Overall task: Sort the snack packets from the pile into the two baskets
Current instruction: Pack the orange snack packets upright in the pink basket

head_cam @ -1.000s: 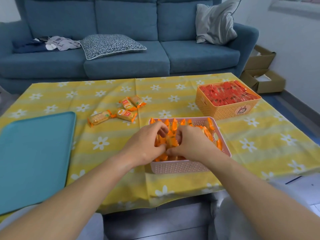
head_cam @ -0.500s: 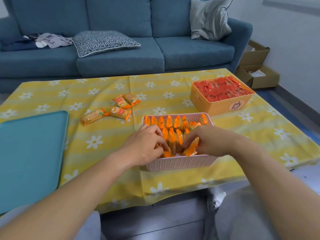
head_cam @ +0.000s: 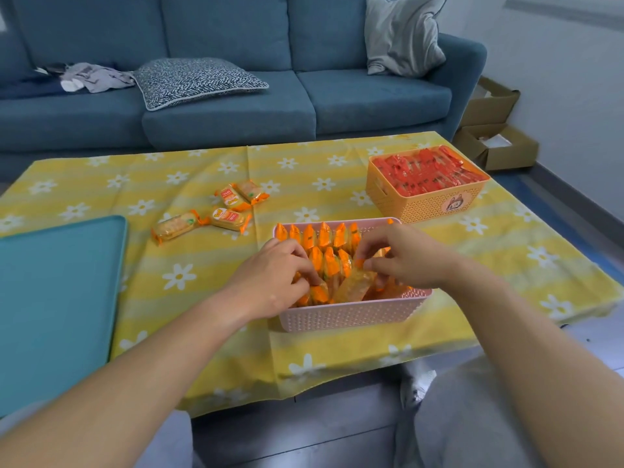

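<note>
A pink basket (head_cam: 351, 315) stands near the table's front edge, with rows of upright orange packets (head_cam: 324, 236) in it. My left hand (head_cam: 275, 280) reaches into its near-left part, fingers curled among the packets there. My right hand (head_cam: 407, 258) is over the basket's right side and pinches the end of one orange packet (head_cam: 354, 287), which lies tilted across the near row. An orange basket (head_cam: 423, 207) at the back right is filled with red packets (head_cam: 425, 173). Several loose orange packets (head_cam: 229, 218) lie on the cloth to the left of the pink basket.
A teal tray (head_cam: 57, 292) covers the table's left end. The yellow daisy tablecloth (head_cam: 189, 275) hangs over the front edge. Behind the table is a blue sofa (head_cam: 371, 96) with cushions, and cardboard boxes (head_cam: 496, 146) sit on the floor at the right.
My hands, close together over the middle of the basket a second ago, have moved apart. The right hand has shifted right and now holds a tilted packet by its end.
</note>
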`<control>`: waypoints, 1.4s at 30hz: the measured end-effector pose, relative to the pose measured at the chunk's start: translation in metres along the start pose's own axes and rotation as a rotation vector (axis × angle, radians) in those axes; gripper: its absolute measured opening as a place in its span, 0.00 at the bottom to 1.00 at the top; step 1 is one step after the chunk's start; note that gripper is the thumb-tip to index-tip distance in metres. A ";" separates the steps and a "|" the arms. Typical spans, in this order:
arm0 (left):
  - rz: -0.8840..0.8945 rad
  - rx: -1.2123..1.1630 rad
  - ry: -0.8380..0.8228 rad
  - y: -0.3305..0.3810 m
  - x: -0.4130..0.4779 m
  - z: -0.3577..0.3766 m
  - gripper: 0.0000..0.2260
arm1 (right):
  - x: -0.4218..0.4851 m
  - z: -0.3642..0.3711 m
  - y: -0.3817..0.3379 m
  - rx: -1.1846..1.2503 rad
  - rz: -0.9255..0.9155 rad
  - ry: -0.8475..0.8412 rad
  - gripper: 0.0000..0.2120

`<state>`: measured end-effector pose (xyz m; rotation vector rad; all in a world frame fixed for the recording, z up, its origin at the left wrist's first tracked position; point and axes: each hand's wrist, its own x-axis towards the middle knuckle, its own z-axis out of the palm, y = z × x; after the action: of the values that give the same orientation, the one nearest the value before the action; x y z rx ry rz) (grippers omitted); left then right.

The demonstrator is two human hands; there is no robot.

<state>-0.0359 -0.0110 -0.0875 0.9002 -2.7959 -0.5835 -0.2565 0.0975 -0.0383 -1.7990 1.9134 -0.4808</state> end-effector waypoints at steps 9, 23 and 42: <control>0.014 -0.013 0.019 0.002 0.001 0.001 0.14 | 0.009 0.017 -0.020 -0.240 0.017 0.099 0.06; 0.108 -0.037 0.189 0.009 0.004 0.006 0.17 | 0.021 0.057 -0.032 -0.089 0.260 0.091 0.11; 0.110 0.062 -0.004 0.019 0.011 0.015 0.14 | 0.026 0.002 0.018 -0.220 0.289 0.382 0.04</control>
<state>-0.0585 0.0015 -0.0928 0.7503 -2.8592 -0.4855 -0.2709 0.0730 -0.0524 -1.6024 2.5287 -0.5598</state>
